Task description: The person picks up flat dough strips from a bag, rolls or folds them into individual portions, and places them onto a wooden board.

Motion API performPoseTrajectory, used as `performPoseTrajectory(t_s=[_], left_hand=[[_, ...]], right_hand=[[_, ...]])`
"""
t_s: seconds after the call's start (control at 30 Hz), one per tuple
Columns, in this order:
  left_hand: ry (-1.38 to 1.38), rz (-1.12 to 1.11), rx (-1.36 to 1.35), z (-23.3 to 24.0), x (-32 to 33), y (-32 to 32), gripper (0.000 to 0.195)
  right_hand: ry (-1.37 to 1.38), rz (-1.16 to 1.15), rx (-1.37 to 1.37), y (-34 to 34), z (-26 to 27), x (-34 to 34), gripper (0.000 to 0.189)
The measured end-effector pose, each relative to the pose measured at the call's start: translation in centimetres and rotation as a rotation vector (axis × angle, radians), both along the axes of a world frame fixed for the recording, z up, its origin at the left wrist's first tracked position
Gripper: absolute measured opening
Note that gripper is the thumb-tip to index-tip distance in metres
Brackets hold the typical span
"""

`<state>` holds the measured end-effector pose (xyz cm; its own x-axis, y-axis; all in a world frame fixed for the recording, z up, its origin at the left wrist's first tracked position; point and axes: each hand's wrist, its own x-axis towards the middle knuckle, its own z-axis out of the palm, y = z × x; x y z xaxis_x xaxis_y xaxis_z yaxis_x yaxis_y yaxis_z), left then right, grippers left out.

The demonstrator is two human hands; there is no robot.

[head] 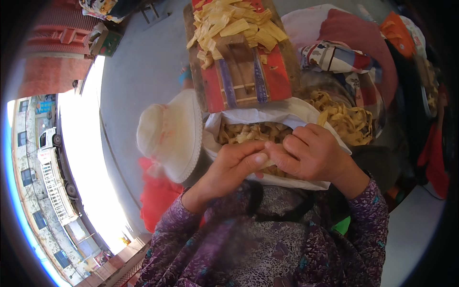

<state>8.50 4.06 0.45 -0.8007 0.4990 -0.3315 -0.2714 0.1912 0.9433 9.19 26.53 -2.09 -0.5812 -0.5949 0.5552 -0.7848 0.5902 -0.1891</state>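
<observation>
My left hand [236, 161] and my right hand [310, 154] meet in front of my chest. Pinched between their fingers is a small pale strip [268, 163], mostly covered by the fingers. Right below them lies an open white sack [247, 114], its rim folded outward. Inside it are many curled, pale yellow-brown husk-like pieces [251, 132]. Just beyond the sack is a red board [211, 86] on a wooden plank, with a small wooden block [236, 50] and two purple straps [226, 82] on it. Flat yellow strips [233, 25] are heaped at its far end.
A white brimmed hat [168, 136] is left of the sack, above red cloth [157, 197]. To the right, long yellow strips [344, 120] lie beside a patterned cloth bag [337, 57]. Grey floor [143, 64] stretches left towards a doorway; a truck [57, 179] stands outside.
</observation>
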Motion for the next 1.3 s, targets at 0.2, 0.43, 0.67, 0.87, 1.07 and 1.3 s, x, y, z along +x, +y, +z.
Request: performPoseTrajectory(t_s=[0.2,0.43,0.67,0.87,1.07,1.3], left_hand=[[-0.386,-0.181,0.048,1.2,2.5,-1.5,0.024],[-0.224,-0.32,1.073,4.6,3.9,-4.4,0.021],[0.144,-0.226,1.128,3.6,3.1,-4.1,0.026],[1.072,-0.353,-0.423,3.3,3.5,-1.7,0.023],[1.167,-0.42,-0.47,1.8,4.2,-1.1,0.016],[1.397,-0.242,-0.578,0.8,5.0,-0.5,0.013]], right_hand=[[0.006,0.004,-0.037,2.2,-1.6,1.5,0.026],[-0.4,0.192,-0.482,0.6,3.5,5.2,0.039],[-0.921,0.328,-0.617,-3.6,3.4,8.2,0.038],[-1.499,0.105,-0.778,-2.6,1.9,7.2,0.025],[-1.738,0.005,-0.837,-1.6,0.7,6.7,0.025],[-1.716,-0.176,-1.132,-3.1,-0.5,7.0,0.021]])
